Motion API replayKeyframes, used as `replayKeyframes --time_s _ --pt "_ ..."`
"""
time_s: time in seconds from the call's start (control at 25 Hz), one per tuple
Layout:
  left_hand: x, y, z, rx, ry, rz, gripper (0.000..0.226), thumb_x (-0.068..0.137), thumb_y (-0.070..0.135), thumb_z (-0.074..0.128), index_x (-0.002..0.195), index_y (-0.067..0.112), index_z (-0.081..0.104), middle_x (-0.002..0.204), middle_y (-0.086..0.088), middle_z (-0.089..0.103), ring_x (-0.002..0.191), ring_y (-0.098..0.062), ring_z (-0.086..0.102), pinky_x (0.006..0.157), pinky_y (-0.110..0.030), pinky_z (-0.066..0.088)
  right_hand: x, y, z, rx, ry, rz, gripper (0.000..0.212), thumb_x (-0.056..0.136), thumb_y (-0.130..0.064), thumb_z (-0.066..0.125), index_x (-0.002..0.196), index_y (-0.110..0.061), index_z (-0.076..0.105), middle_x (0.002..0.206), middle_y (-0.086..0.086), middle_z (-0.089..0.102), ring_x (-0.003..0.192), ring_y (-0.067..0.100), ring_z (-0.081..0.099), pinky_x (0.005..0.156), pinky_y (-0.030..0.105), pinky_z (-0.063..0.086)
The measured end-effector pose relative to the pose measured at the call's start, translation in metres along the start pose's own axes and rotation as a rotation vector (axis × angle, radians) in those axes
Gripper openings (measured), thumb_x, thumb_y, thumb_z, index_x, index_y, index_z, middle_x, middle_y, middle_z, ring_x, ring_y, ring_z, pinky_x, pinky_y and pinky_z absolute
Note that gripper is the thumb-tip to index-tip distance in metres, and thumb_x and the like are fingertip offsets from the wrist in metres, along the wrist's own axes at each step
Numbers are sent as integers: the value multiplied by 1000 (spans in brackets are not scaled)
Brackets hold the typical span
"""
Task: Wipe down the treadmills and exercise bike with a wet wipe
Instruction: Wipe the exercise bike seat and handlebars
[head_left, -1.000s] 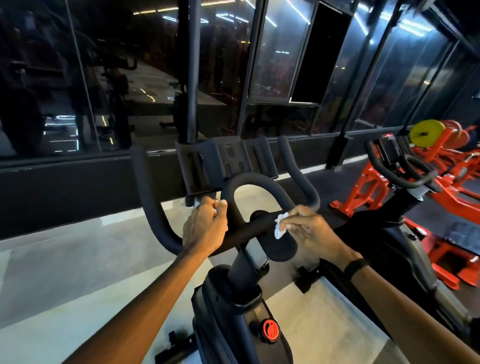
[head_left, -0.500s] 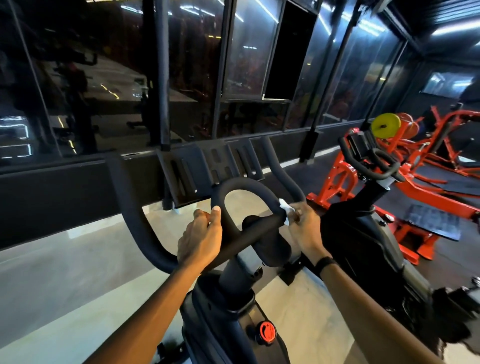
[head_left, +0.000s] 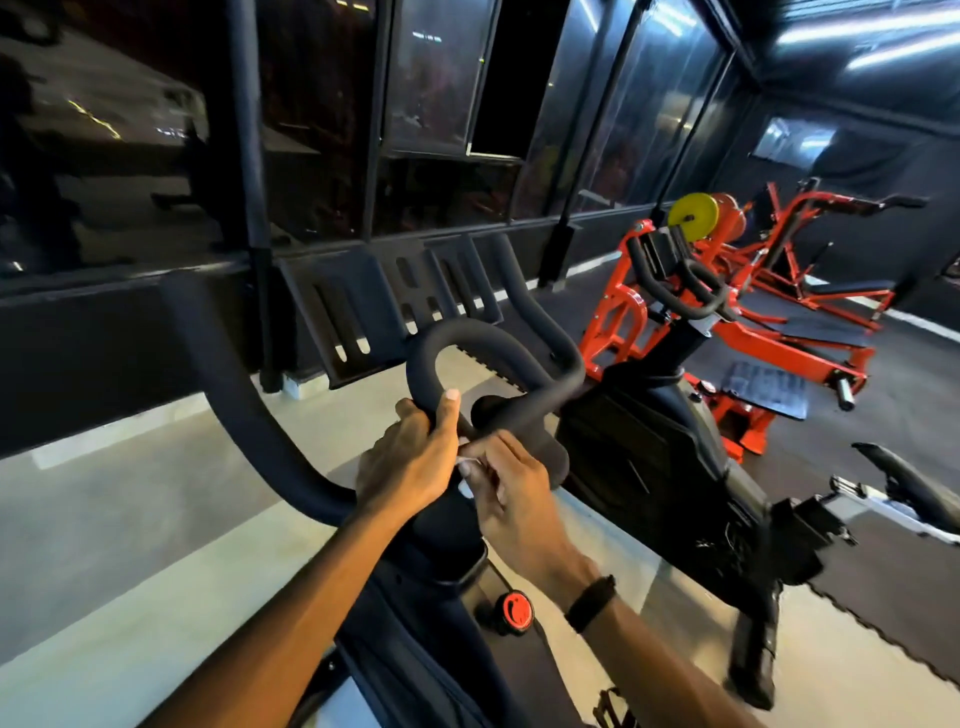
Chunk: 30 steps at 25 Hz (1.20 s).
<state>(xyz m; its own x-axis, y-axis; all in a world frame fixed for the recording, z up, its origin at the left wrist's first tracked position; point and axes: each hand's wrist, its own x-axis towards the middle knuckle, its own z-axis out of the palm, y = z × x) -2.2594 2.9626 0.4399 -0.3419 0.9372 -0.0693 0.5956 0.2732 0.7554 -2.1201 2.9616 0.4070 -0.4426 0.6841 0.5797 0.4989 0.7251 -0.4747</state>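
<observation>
Nearest the camera, two bare forearms reached forward over the exercise bike (head_left: 426, 613), the right one wearing a dark wristband (head_left: 590, 603). Low on the bike's frame, between the forearms, sat a red knob (head_left: 513, 612). The left hand (head_left: 410, 462) gripped the black handlebar (head_left: 483, 348) at the base of its central loop, fingers curled round the bar and the thumb raised along it. Just beside it, touching it, the right hand (head_left: 511, 493) pinched a white wet wipe (head_left: 466, 460) against the middle of the bar, over the bike's stem; only small scraps of the wipe showed between the fingers, the rest hidden by the two hands. The handlebar's outer arm swept down and left from the hands, and its right arm rose toward the slotted black device holder (head_left: 384, 306) mounted at the front.

To the right, a second exercise bike (head_left: 670, 467) stood near the first, its own curved handlebar raised above a dark body. At the far right edge a black saddle (head_left: 904, 478) on a silver rail was partly in view. The floor (head_left: 130, 509) beneath was pale grey under the first bike and dark matting under the second.

Farther off, orange weight machines (head_left: 779, 291) stood along the right, one carrying a yellow weight plate (head_left: 693, 216). Behind everything ran a wall of dark glass panels (head_left: 322, 130) in black frames, with ceiling lights reflected in it.
</observation>
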Motion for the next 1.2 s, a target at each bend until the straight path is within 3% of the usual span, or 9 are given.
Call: replayKeyframes --time_s 0.16,0.28,0.44,0.52,0.68,0.76,0.92,1.12,1.2 --pt "3 -5 -6 -67 -55 -3 74 99 67 8 131 11 44 125 -11 61 116 -31 55 83 -36 32 9 50 -37 -170 261 337 22 87 9 64 95 -11 68 89 -3 56 82 7 57 67 10 36" --pt "4 -5 -3 -64 -63 2 76 98 69 6 130 11 44 122 -10 62 114 -30 56 86 -38 32 9 70 -45 -350 100 537 16 89 5 61 99 -7 67 96 3 57 87 24 57 65 8 34" --pt "1 -5 -1 -44 -65 23 76 98 67 7 131 9 42 117 -11 62 109 -30 55 83 -36 29 -31 28 -12 -404 -46 186 16 93 0 56 105 -5 66 101 5 60 88 17 54 73 25 48" --pt "0 -4 -3 -41 -78 34 76 98 68 7 132 9 41 125 -13 61 117 -32 54 84 -36 28 -49 18 -8 -316 -137 64 17 96 -4 52 99 -8 69 94 -5 59 85 6 51 74 19 47" --pt "3 -7 -5 -34 -97 16 79 96 70 4 134 11 41 127 -12 60 121 -31 53 94 -42 32 -15 59 -41 -270 295 466 22 86 10 64 92 -11 69 91 -1 59 81 8 55 68 14 37" --pt "3 -5 -4 -19 -102 15 79 96 69 3 134 10 41 121 -11 61 116 -30 54 91 -41 31 -7 70 -45 -324 232 556 22 87 7 63 96 -12 69 95 3 60 87 20 58 70 17 37" --pt "5 -4 -3 -37 -107 -23 83 96 69 1 137 10 40 117 -10 61 115 -30 54 87 -39 28 -24 30 -19 -238 96 368 17 90 2 64 95 -14 69 85 -10 54 78 3 53 66 11 38" --pt "8 0 -6 -205 -129 -142 85 93 72 -2 148 15 30 136 -13 56 125 -34 50 100 -41 37 54 19 -49 -181 239 260 13 92 -4 67 102 -11 72 95 -6 61 80 -1 57 70 11 46" --pt "11 -2 -8 -315 -110 -196 86 91 75 -1 147 18 29 123 -11 62 116 -32 54 98 -44 42 97 36 -47 -316 -15 294 15 96 -10 62 108 -12 70 106 2 66 88 6 62 79 21 52"
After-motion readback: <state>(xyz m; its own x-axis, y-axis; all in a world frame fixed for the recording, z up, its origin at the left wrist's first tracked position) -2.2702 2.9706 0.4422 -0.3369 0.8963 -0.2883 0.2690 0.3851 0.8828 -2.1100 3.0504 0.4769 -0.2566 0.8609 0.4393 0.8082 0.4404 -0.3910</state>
